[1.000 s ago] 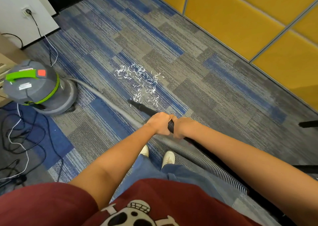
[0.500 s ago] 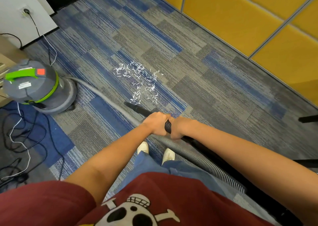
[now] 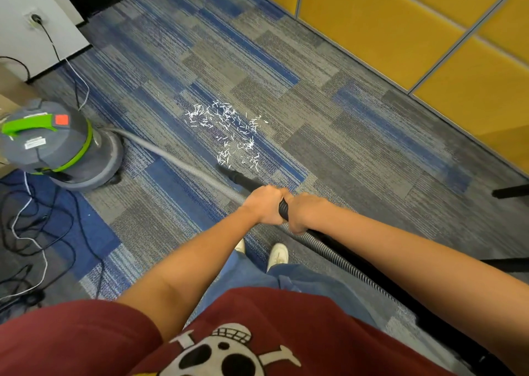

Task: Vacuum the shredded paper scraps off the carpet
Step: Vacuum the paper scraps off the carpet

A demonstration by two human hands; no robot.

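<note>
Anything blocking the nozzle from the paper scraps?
Nothing visible. The nozzle tip sits at the near edge of the paper scraps, only carpet between. The hose runs left, clear of the pile.

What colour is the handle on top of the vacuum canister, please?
The handle is bright green, shown best in the head view.

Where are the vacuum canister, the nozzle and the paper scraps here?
vacuum canister (image 3: 68, 140), head view: its grey lid.
nozzle (image 3: 237, 176), head view: black tube near its tip.
paper scraps (image 3: 229, 135), head view: middle of the scatter.
</note>
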